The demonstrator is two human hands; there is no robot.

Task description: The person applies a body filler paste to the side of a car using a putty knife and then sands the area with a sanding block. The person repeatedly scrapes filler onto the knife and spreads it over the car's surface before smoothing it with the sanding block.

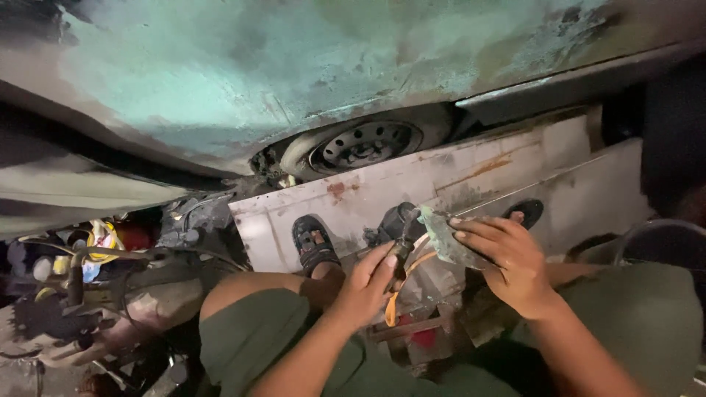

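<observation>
Rusty teal car body (243, 66), steel wheel (365, 143), sandalled foot (315, 244)

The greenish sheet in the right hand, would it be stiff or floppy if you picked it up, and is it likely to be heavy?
The greenish sheet looks crumpled and bent over the right hand, so it is probably floppy, not stiff. It seems thin, so likely light for its size. Its edges look ragged, so it may tear or shed dust when pulled.

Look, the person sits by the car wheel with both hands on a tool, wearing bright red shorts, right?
Not quite: the shorts are dark green, as the head view shows. The rest holds: left hand and right hand are on the tool, near the car wheel.
</observation>
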